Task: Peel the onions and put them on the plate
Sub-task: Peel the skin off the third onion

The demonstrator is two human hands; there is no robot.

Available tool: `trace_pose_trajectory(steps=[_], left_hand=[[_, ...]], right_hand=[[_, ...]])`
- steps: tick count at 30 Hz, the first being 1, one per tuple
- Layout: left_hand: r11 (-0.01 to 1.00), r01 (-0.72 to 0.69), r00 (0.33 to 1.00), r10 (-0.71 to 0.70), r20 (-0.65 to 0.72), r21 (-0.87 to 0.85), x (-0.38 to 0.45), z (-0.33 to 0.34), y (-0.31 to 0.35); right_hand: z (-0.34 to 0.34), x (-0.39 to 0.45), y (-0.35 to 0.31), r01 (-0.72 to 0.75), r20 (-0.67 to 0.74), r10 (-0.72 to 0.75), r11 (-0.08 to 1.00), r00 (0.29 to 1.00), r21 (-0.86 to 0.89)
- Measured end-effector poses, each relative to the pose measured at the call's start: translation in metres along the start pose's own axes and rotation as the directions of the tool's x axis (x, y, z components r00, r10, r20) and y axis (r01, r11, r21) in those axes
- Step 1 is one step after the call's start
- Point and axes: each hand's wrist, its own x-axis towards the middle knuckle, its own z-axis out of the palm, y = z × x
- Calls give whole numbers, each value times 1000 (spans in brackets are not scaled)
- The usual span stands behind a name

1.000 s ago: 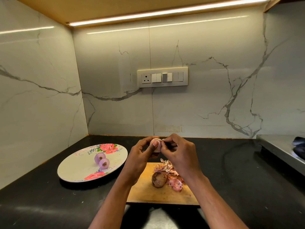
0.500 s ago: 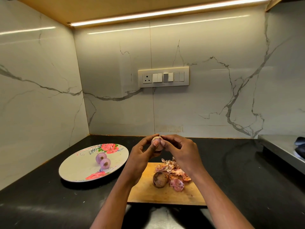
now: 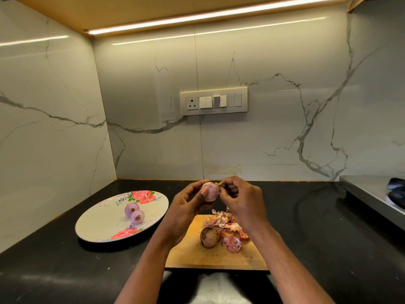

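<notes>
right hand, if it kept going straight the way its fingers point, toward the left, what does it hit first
The right hand would almost at once meet the small pinkish, half-peeled onion held in the left hand, whose skin its fingertips already pinch. Behind that come the left hand's fingers. Depth is hard to judge from one view.
</notes>
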Motion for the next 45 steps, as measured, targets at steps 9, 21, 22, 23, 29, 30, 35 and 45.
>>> trace_pose_trajectory(steps=[9, 21, 22, 23, 29, 30, 35, 45], left_hand=[[993, -23, 996, 12, -93, -114, 0, -2, 2], [988, -32, 994, 48, -100, 151, 2, -2, -4], [987, -30, 994, 47, -103, 160, 2, -2, -4], [985, -27, 993, 46, -107, 169, 2, -2, -4], [972, -21, 993, 48, -109, 234, 3, -2, -5], [970, -27, 993, 55, -106, 243, 2, -2, -6], [964, -56, 993, 82, -90, 258, 1, 2, -6], [961, -60, 986, 99, -131, 271, 4, 1, -8]], right_hand=[[-4, -1, 16, -98, 347, 155, 980, 925, -175], [-8, 2, -5, 67, 166, -77, 996, 983, 59], [-7, 1, -4, 89, 163, -96, 995, 982, 51], [-7, 0, -3, 112, 158, -116, 993, 981, 37], [-3, -3, -1, 187, 132, -182, 982, 974, -26], [-2, -4, -1, 187, 128, -182, 982, 975, -26], [1, -3, -3, 171, 96, -167, 985, 981, -38], [1, 0, -3, -72, 152, 51, 988, 987, 133]])
